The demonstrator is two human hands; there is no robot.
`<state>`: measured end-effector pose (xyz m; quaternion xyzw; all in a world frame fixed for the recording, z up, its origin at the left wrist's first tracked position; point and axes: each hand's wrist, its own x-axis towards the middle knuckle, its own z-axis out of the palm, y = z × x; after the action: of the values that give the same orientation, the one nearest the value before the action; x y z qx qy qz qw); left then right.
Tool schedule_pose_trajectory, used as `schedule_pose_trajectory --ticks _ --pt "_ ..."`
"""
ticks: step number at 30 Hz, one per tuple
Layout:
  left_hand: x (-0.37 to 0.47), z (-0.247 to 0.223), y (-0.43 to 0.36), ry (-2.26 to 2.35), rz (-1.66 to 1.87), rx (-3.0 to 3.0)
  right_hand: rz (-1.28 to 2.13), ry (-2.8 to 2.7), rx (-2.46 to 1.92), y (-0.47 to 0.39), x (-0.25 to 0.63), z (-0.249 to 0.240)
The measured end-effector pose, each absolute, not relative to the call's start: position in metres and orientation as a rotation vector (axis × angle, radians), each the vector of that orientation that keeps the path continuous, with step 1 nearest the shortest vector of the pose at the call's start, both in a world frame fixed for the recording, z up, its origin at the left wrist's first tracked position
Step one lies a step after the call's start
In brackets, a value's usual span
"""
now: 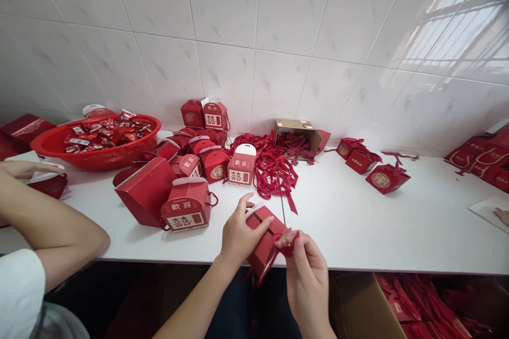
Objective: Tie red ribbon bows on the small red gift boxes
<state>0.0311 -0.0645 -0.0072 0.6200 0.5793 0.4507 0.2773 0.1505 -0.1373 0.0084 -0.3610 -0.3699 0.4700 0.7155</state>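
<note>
A red gift box (263, 250) lies at the table's front edge, gripped from its left side by my left hand (241, 230), thumb across the top and fingers around the far end. My right hand (308, 270) pinches a red ribbon (289, 241) at the right end of that box; part of the ribbon hangs down along the box's near side. Left of my hands stands a closed red box with a white character panel (186, 206). Beyond them a heap of loose red ribbons (274, 169) spreads over the white table.
A red basket (99, 156) of wrapped sweets stands at left, near a co-worker's arm (59, 222). Several finished-looking boxes (214, 161) cluster behind. An open carton (318, 140) lies against the wall. More boxes (387, 177) sit at right; a cardboard box (358, 302) is below the edge.
</note>
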Motion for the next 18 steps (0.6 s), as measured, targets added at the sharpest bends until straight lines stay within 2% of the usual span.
schedule_pose_trajectory --ticks 3,7,18 --pt "0.034 -0.012 -0.072 1.423 1.291 1.555 1.129 -0.893 -0.916 -0.110 0.145 0.007" --pt "0.025 -0.018 -0.078 1.181 1.307 1.287 1.209 -1.267 -1.091 -0.082 0.150 0.008" --pt "0.022 -0.016 -0.092 1.095 1.302 1.226 1.312 -1.544 -1.259 -0.066 0.154 0.015"
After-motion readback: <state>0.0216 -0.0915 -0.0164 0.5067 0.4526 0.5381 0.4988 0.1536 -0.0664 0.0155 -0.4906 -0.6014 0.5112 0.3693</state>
